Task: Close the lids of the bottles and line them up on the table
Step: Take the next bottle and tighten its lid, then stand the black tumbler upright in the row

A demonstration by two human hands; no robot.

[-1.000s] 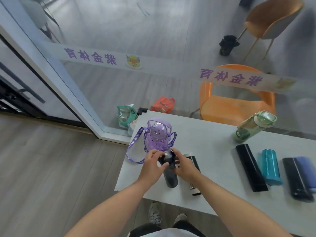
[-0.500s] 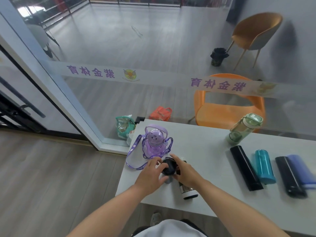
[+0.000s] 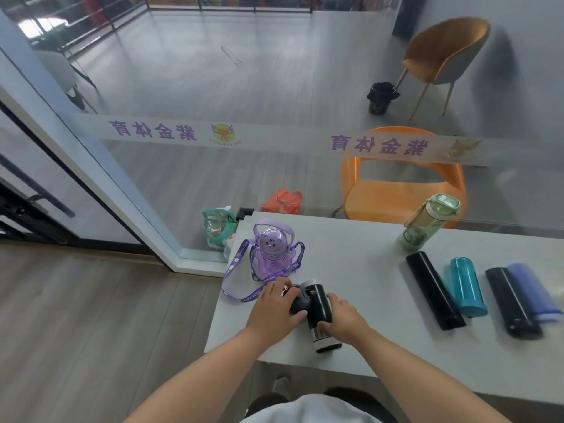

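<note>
The black bottle (image 3: pixel 319 312) is partly covered by the hands, left (image 3: pixel 274 306) and right (image 3: pixel 343 319), so its lid cannot be judged. The bench (image 3: pixel 351 245) is cut off at the right edge. The blue bottle (image 3: pixel 532 293) there is blurred.

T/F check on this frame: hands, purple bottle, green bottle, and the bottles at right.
1. Both hands are on the dark bottle. True: left hand at its lid end, right hand on its body.
2. The purple bottle lies on its side. False: it stands upright.
3. The green bottle stands upright at the table's far edge. True.
4. Four bottles lie at right. True: black, teal, black, blue.
5. The teal bottle is in the right hand. False: it lies untouched.
</note>
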